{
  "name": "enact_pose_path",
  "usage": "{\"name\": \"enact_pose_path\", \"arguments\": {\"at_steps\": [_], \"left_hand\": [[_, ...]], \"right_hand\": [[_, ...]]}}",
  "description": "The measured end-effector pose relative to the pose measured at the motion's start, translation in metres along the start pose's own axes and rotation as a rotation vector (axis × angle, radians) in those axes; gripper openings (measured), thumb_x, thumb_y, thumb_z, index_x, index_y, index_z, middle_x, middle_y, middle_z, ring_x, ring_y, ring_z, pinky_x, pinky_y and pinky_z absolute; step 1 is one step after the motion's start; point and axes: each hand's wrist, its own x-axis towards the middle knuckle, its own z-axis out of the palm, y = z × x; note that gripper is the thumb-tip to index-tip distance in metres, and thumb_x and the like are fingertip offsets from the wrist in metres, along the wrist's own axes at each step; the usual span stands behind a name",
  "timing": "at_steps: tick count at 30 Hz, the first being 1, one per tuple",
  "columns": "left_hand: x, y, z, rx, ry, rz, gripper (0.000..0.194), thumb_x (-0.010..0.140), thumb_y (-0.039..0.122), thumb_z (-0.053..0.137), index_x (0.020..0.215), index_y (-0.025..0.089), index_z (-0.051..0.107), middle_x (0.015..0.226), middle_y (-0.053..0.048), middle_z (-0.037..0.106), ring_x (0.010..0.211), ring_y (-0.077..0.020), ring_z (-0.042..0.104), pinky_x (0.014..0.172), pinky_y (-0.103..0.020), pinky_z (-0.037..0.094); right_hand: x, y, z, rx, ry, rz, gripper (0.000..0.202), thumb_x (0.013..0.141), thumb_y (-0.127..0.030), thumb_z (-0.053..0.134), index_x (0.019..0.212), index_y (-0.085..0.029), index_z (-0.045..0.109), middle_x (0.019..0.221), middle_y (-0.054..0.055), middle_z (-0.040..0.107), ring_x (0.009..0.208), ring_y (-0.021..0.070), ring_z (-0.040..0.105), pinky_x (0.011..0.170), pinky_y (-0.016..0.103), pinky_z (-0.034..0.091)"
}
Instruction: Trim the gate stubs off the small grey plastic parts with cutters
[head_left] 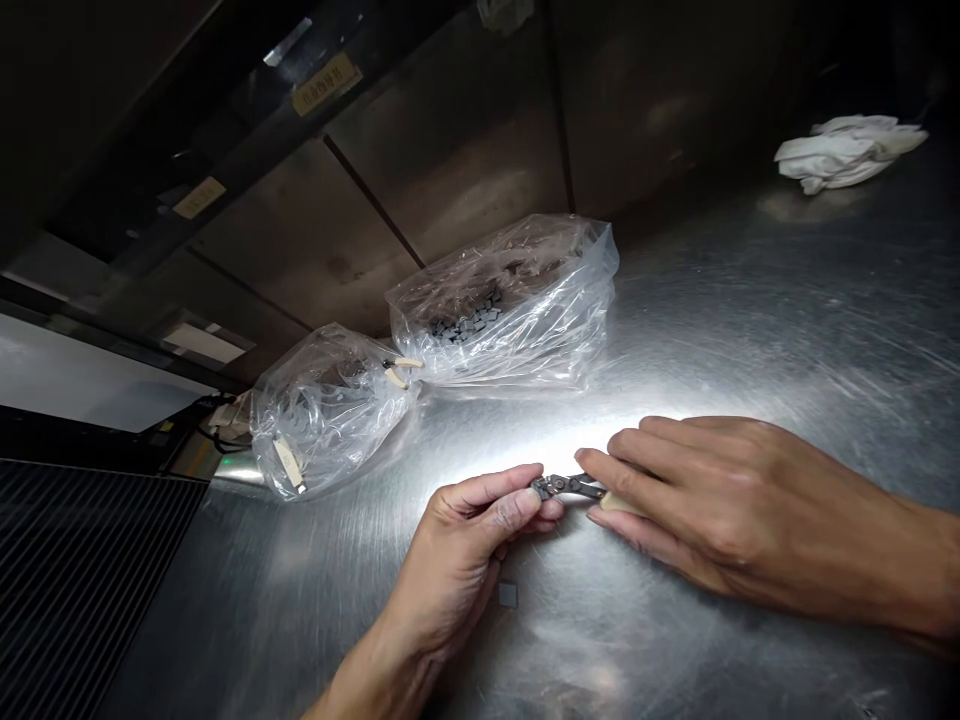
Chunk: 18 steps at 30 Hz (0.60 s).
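Both hands meet at six o'clock on the steel table [750, 300]: left hand [457, 540] pinches a small dark metal part [566, 487], right hand [712, 510] clamps its other end; joining step, needing steady alignment

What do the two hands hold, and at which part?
Both hands hold one small dark metal piece: the left hand pinches its left end, the right hand its right end.
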Motion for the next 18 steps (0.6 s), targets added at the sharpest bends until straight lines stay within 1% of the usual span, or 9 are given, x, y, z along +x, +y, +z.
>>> {"name": "enact_pose_path", "arguments": {"at_steps": [3, 5, 7, 10, 13, 18], "left_hand": [[0.0, 0.0, 0.0, -0.054, -0.028, -0.021, 0.037, 0.064, 0.03, 0.11, 0.093, 0.017, 0.092, 0.082, -0.011, 0.085, 0.074, -0.0125, 0.08, 0.08, -0.018, 0.064], [0.0, 0.0, 0.0, -0.096, -0.033, -0.04, 0.035, 0.064, 0.027, 0.11, 0.092, 0.017, 0.091, 0.081, -0.01, 0.085, 0.074, -0.0131, 0.08, 0.079, -0.019, 0.065], [0.001, 0.001, 0.0, -0.138, -0.022, -0.048, 0.036, 0.064, 0.023, 0.11, 0.093, 0.017, 0.091, 0.082, -0.009, 0.085, 0.075, -0.0137, 0.08, 0.079, -0.021, 0.066], [0.001, 0.003, 0.001, -0.181, -0.006, -0.046, 0.04, 0.063, 0.018, 0.11, 0.098, 0.018, 0.091, 0.087, -0.008, 0.085, 0.077, -0.0148, 0.081, 0.078, -0.023, 0.068], [0.001, 0.005, 0.002, -0.203, 0.007, -0.059, 0.038, 0.061, 0.016, 0.11, 0.093, 0.016, 0.09, 0.087, -0.008, 0.085, 0.077, -0.0158, 0.082, 0.076, -0.023, 0.069], [0.002, 0.005, 0.0, -0.229, 0.04, -0.087, 0.04, 0.056, 0.015, 0.111, 0.089, 0.014, 0.09, 0.088, -0.011, 0.086, 0.078, -0.018, 0.083, 0.077, -0.024, 0.07]], "right_hand": [[0.002, -0.001, -0.002, 0.007, 0.001, -0.009, 0.022, 0.116, -0.024, 0.049, 0.114, -0.013, 0.068, 0.085, 0.0, 0.059, 0.071, 0.0168, 0.056, 0.066, 0.035, 0.041], [0.003, 0.0, -0.004, 0.036, 0.005, -0.007, 0.023, 0.117, -0.025, 0.049, 0.112, -0.013, 0.068, 0.084, 0.0, 0.059, 0.069, 0.016, 0.056, 0.065, 0.034, 0.041], [0.005, 0.002, -0.006, 0.056, 0.02, 0.006, 0.023, 0.117, -0.025, 0.05, 0.11, -0.014, 0.069, 0.084, 0.0, 0.059, 0.068, 0.0155, 0.056, 0.063, 0.033, 0.042], [0.005, 0.007, -0.008, 0.022, 0.053, 0.031, 0.023, 0.115, -0.026, 0.052, 0.113, -0.013, 0.071, 0.087, 0.002, 0.063, 0.069, 0.016, 0.059, 0.063, 0.034, 0.043], [0.004, 0.011, -0.006, -0.016, 0.064, 0.039, 0.023, 0.115, -0.026, 0.054, 0.115, -0.012, 0.071, 0.089, 0.003, 0.065, 0.069, 0.0165, 0.062, 0.063, 0.034, 0.043], [0.002, 0.009, -0.004, 0.02, 0.04, 0.031, 0.025, 0.115, -0.029, 0.053, 0.112, -0.013, 0.072, 0.087, 0.004, 0.064, 0.067, 0.0164, 0.059, 0.062, 0.034, 0.043]]}}
